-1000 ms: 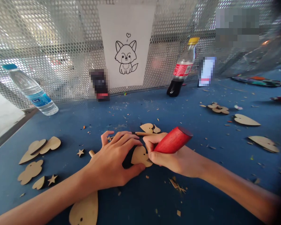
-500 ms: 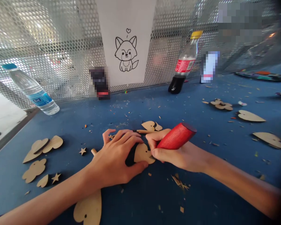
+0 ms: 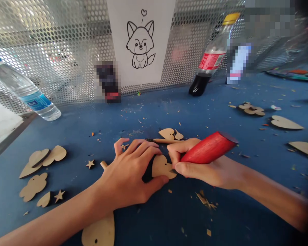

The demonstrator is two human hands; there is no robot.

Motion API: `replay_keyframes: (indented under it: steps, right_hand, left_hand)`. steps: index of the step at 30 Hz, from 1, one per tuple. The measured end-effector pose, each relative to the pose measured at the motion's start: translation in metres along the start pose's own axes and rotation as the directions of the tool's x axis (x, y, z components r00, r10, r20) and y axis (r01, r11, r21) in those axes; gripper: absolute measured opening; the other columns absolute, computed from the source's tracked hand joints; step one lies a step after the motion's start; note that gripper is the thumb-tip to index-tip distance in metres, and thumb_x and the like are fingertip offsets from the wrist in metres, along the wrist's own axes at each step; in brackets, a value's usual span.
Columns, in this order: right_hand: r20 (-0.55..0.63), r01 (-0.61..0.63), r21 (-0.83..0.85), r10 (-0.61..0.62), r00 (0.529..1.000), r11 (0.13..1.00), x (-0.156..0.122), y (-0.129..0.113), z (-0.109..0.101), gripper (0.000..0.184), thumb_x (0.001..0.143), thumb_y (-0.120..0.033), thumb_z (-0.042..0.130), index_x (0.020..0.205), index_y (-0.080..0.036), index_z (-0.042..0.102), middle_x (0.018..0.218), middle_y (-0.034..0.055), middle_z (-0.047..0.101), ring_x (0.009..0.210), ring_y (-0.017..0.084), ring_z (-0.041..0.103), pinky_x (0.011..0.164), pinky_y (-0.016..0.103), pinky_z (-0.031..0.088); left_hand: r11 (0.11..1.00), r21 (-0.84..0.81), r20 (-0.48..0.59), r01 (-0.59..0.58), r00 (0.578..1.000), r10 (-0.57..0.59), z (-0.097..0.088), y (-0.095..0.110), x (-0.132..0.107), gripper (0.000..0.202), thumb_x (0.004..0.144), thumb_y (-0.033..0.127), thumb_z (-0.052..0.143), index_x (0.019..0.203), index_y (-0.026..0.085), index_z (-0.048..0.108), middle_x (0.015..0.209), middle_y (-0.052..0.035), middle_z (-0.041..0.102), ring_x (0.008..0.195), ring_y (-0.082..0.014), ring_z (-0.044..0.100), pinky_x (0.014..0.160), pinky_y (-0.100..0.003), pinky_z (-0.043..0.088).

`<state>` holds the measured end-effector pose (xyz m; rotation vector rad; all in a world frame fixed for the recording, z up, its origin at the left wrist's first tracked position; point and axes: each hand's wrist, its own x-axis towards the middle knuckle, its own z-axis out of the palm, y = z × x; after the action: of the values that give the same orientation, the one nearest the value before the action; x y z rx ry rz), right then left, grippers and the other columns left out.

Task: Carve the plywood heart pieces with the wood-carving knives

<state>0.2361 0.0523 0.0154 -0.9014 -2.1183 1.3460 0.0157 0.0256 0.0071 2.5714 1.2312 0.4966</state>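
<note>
My right hand [image 3: 195, 167] is closed around the thick red wooden handle [image 3: 207, 148] of a tool. Its tip, hidden by my fingers, meets the right edge of a small pale wooden heart [image 3: 160, 167] with a dark hole. My left hand [image 3: 135, 171] arches over that heart, thumb along its near edge and fingers along its far side, gripping it against the table. Behind the hands lies a thin wooden stick [image 3: 164, 140] with a dark end, beside another wooden heart [image 3: 166, 133]. Under my left forearm a larger wooden piece [image 3: 100, 230] with a hole partly shows.
Wooden cutouts [image 3: 34, 186] and small stars [image 3: 90, 164] lie left; more hearts [image 3: 286, 122] lie right. Wood chips [image 3: 205, 201] litter the blue table [image 3: 154, 218]. A water bottle [image 3: 38, 102], a cola bottle [image 3: 207, 65] and a fox drawing [image 3: 140, 44] stand by the perforated metal screen.
The view has shifted, so the bottles and drawing appear higher and the bottles farther apart. Both hands keep their holds; the red handle appears slightly farther right and leans a little lower.
</note>
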Motion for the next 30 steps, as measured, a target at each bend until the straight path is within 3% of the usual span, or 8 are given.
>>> replay_keyframes:
  steps: [8, 15, 21, 26, 30]
  right_hand:
    - [0.027, -0.044, 0.024, 0.044, 0.999, 0.999, -0.002, 0.0, -0.003, 0.022, 0.078, -0.024, 0.056, 0.06, -0.02, 0.044, 0.059, -0.0037, 0.044, 0.056, 0.012, 0.036, 0.053, 0.029, 0.027]
    - [-0.071, -0.137, 0.359, 0.174, 0.982, 0.923, -0.004, 0.005, -0.005, 0.017, 0.077, -0.022, 0.059, 0.064, -0.02, 0.049, 0.065, -0.0018, 0.051, 0.054, 0.012, 0.051, 0.053, 0.028, 0.039]
    - [-0.071, -0.14, 0.383, 0.18, 0.981, 0.913, -0.003, 0.006, -0.004, 0.017, 0.079, -0.024, 0.062, 0.067, -0.019, 0.051, 0.065, -0.0018, 0.054, 0.055, 0.012, 0.054, 0.054, 0.027, 0.042]
    - [-0.084, -0.117, 0.393, 0.162, 0.983, 0.912, -0.003, 0.009, -0.004, 0.015, 0.081, -0.023, 0.061, 0.068, -0.02, 0.053, 0.065, -0.0014, 0.055, 0.054, 0.013, 0.054, 0.053, 0.028, 0.041]
    - [-0.098, -0.11, 0.412, 0.164, 0.982, 0.905, -0.003, 0.009, -0.003, 0.013, 0.079, -0.018, 0.06, 0.068, -0.019, 0.054, 0.063, -0.0017, 0.054, 0.054, 0.013, 0.055, 0.052, 0.027, 0.041]
  left_hand:
    - [1.0, 0.002, 0.005, 0.007, 1.0, -0.007, 0.0, 0.001, 0.001, 0.037, 0.089, 0.043, 0.065, 0.12, 0.026, 0.056, 0.132, -0.0058, 0.063, 0.125, -0.0316, 0.054, 0.114, -0.061, 0.021]
    - [0.999, 0.02, 0.006, 0.032, 0.999, -0.032, 0.001, -0.003, 0.002, 0.038, 0.087, 0.046, 0.066, 0.119, 0.026, 0.057, 0.13, -0.0044, 0.064, 0.124, -0.0333, 0.054, 0.112, -0.063, 0.021]
    - [0.999, 0.038, 0.019, 0.026, 0.999, -0.027, -0.003, -0.003, -0.003, 0.057, 0.079, 0.064, 0.071, 0.119, 0.025, 0.058, 0.129, -0.0064, 0.065, 0.122, -0.0354, 0.056, 0.113, -0.064, 0.02]
    - [0.998, 0.055, 0.046, -0.012, 0.999, 0.009, -0.006, 0.0, -0.008, 0.057, 0.084, 0.039, 0.065, 0.137, 0.025, 0.049, 0.137, -0.0076, 0.06, 0.127, -0.034, 0.054, 0.11, -0.061, 0.028]
    - [0.999, 0.044, 0.061, -0.028, 0.998, 0.025, -0.005, -0.001, -0.008, 0.045, 0.083, 0.033, 0.063, 0.127, 0.027, 0.055, 0.137, -0.0051, 0.06, 0.126, -0.0317, 0.055, 0.109, -0.057, 0.03]
